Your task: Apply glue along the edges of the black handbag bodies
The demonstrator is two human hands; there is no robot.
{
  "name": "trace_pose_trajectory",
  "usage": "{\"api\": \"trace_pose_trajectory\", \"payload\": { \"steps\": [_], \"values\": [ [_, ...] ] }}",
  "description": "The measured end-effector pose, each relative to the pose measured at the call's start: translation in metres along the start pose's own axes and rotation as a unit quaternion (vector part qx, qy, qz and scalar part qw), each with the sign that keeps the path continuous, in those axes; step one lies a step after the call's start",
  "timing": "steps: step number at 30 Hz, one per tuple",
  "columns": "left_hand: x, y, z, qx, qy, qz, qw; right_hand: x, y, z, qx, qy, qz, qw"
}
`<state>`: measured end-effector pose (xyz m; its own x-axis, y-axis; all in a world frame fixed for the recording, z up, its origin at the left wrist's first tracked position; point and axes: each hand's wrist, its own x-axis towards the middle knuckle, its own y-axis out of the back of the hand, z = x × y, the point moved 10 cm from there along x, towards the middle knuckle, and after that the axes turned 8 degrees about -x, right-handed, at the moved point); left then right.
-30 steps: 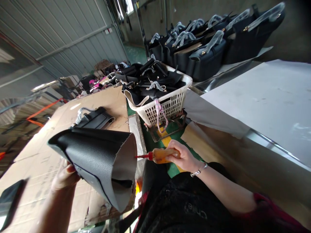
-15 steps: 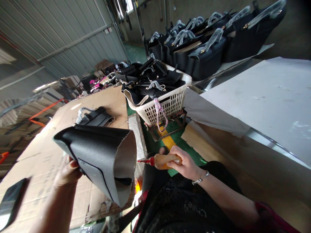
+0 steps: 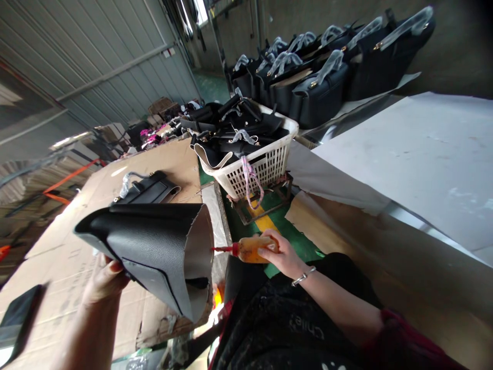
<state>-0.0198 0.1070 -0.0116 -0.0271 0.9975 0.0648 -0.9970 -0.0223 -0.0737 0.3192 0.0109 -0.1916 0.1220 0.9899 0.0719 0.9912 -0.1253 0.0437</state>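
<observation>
Two bare hands at work in the head view, both loaded. Held up by the left hand (image 3: pixel 103 282): an open black leather bag body (image 3: pixel 146 241), tilted, above the cardboard-covered table (image 3: pixel 123 318), with the mouth turned toward the right hand (image 3: pixel 283 254). Thumb in sight against the underside, fingers mostly hidden by the leather; to judge by the lift, clamped on the bag body. On the other side, thumb and fingers closed around an amber squeeze bottle (image 3: pixel 252 250), with the red nozzle (image 3: pixel 223 249) pointing at the raw rim (image 3: pixel 212 270). Tip right at that edge; impossible to tell whether touching or just short of it.

To do this well, brace the bag body firmly from the left and hold the mouth wide without creasing the leather. Rest the nozzle lightly along the rim, at a low angle, and squeeze gently and evenly; too hard, and likely to blob onto the pale lining (image 3: pixel 197 239) or the grained outer face. Better to turn the bag body with the left wrist than to overreach with the right. Mind the black handbag (image 3: pixel 152 187) lying on the cardboard just behind, within range of drips. Farther off, beside the table: a white plastic basket (image 3: pixel 265 167) heaped with black leather pieces, and beyond it a group of black handbags (image 3: pixel 323 100) with plastic-wrapped handles
</observation>
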Motion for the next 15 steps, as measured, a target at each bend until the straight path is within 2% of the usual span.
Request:
{"api": "trace_pose_trajectory", "payload": {
  "steps": [4,9,15],
  "values": [
    [-0.005,-0.003,0.009,0.004,-0.042,-0.007,0.999,-0.020,-0.010,0.006,0.024,-0.014,-0.029,0.999],
    [-0.012,0.001,0.014,0.001,-0.058,0.003,0.998,-0.042,-0.022,0.011,0.053,-0.032,-0.064,0.996],
    [-0.020,0.013,0.013,-0.015,-0.066,0.039,0.997,-0.043,-0.018,0.012,0.035,-0.022,-0.038,0.998]
  ]
}}
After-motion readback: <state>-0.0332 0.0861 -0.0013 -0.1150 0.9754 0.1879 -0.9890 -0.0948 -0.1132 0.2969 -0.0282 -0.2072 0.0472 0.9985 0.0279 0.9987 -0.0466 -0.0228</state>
